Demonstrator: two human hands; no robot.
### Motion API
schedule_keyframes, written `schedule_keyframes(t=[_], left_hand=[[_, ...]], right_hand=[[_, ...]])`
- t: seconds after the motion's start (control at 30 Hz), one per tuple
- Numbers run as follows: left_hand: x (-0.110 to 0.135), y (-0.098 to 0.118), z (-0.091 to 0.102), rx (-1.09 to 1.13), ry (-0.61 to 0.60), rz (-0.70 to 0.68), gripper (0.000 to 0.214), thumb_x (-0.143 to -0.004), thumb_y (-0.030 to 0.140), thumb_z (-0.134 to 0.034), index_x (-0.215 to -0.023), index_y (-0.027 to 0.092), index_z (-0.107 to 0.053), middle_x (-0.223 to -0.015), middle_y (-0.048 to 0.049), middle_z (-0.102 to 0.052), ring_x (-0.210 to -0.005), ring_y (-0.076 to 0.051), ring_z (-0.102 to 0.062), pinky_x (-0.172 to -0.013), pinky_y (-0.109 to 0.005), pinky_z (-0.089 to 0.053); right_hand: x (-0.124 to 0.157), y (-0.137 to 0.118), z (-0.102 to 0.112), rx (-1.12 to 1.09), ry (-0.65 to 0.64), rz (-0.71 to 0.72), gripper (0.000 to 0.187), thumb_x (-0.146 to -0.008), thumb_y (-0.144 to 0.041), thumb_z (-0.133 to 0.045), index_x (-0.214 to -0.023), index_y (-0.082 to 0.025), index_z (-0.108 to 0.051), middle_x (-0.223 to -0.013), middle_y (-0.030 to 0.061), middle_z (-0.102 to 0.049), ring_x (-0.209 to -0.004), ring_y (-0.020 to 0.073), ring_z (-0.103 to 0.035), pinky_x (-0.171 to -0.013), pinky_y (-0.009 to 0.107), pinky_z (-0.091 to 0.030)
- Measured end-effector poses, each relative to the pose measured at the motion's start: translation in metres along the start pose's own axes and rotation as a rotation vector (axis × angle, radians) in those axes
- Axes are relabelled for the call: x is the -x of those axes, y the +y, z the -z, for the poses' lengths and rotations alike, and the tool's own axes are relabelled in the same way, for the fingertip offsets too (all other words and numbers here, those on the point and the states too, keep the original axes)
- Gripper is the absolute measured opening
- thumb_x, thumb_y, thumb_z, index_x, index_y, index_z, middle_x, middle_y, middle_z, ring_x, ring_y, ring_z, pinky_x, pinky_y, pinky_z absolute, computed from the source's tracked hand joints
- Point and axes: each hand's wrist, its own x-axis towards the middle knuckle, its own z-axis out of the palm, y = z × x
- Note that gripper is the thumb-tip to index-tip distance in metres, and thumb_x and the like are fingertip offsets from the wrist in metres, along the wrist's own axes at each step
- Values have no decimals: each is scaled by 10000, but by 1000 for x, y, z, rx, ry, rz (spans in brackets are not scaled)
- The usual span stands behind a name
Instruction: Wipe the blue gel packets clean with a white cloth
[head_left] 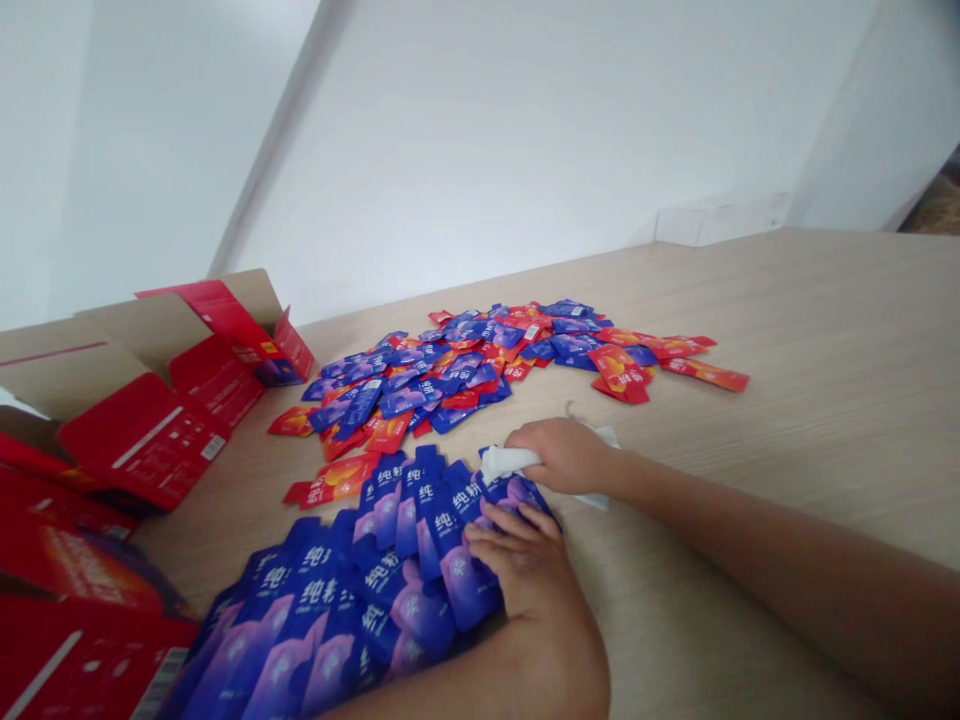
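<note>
My right hand [561,455] is closed round a crumpled white tissue [504,462] and rubs up against the top end of a blue pouch. Part of the white material also shows behind the hand. My left hand [529,560] lies with fingers spread on the right end of the overlapping blue pouches [409,600], touching their printed fronts. These pouches have purple shading and white lettering, and lie in rows, face up. An orange-red pouch [341,480] lies just beyond them.
Farther back is a loose heap of blue and red pouches [450,365]. Several red cardboard boxes [142,440] with raised flaps stand along the left. At the back, a white box [720,220] rests against the white wall [525,140].
</note>
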Motion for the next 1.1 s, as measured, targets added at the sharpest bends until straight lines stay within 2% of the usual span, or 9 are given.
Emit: schedule_keyframes(t=[0.1, 0.17, 0.3, 0.47, 0.57, 0.67, 0.77, 0.97, 1.1], left_hand=[[0, -1, 2, 28, 3, -5, 473, -787, -23, -397, -1213, 118, -545, -1222, -259, -554, -1044, -378, -567, -850, -598, -450], [0, -2, 3, 49, -17, -10, 465, -787, -29, -398, -1196, 121, -562, -1202, -250, -573, -1040, -381, -567, -851, -602, -447], [-1, -2, 1, 26, -5, -21, 459, -798, -14, -398, -1213, 117, -544, -1215, -266, -555, -1042, -371, -570, -850, -596, -448], [0, 4, -7, -107, 27, -11, 474, -805, 1, -397, -1247, 127, -510, -1214, -271, -553, -1021, -357, -588, -831, -583, -461], [-1, 6, -10, -150, 34, -15, 473, -810, 5, -384, -1256, 114, -499, -1215, -283, -547, -1020, -363, -588, -827, -589, -459], [-2, 4, -7, -145, 1, -53, 463, -811, 8, -365, -1234, 109, -524, -1187, -277, -571, -1014, -384, -583, -804, -597, -467], [-2, 1, -2, -149, -25, -73, 472, -811, 7, -354, -1239, 116, -521, -1182, -274, -575, -1008, -385, -584, -794, -583, -478], [0, 2, -3, -225, -38, -68, 505, -818, 14, -352, -1288, 157, -470, -1227, -283, -534, -1014, -362, -587, -800, -551, -486], [-1, 5, -9, -230, 5, -29, 496, -823, 15, -352, -1283, 154, -474, -1232, -284, -528, -1020, -364, -584, -822, -578, -462]], right_hand=[[2, -10, 2, -66, -46, 110, 277, -750, -264, -526, -1004, -195, -613, -956, 53, -662, -871, 199, -589, -733, 268, -382], [2, -14, -1, -73, -107, 131, 229, -746, -289, -532, -934, -197, -626, -892, 43, -668, -819, 196, -596, -698, 263, -381], [0, -11, -7, -18, -93, 44, 246, -747, -295, -539, -965, -212, -616, -930, 52, -671, -871, 218, -597, -713, 275, -377], [0, 2, 0, 58, -65, -100, 261, -776, -320, -515, -994, -218, -616, -956, 69, -670, -889, 229, -597, -707, 286, -381], [2, -2, 5, 18, -21, -24, 273, -773, -301, -513, -1011, -212, -613, -965, 63, -667, -888, 218, -593, -716, 279, -381], [2, -12, 3, -53, -99, 110, 235, -762, -296, -520, -946, -199, -628, -885, 45, -672, -812, 192, -599, -679, 256, -379], [0, -16, -3, -38, -157, 100, 224, -756, -309, -528, -921, -201, -635, -861, 43, -674, -793, 197, -603, -663, 255, -376], [-2, 3, -1, 55, -101, -77, 268, -768, -300, -523, -1004, -221, -623, -955, 62, -677, -895, 224, -599, -712, 274, -381], [2, 2, 8, 48, -36, -15, 288, -753, -310, -531, -1011, -216, -618, -954, 61, -673, -886, 228, -599, -708, 280, -378]])
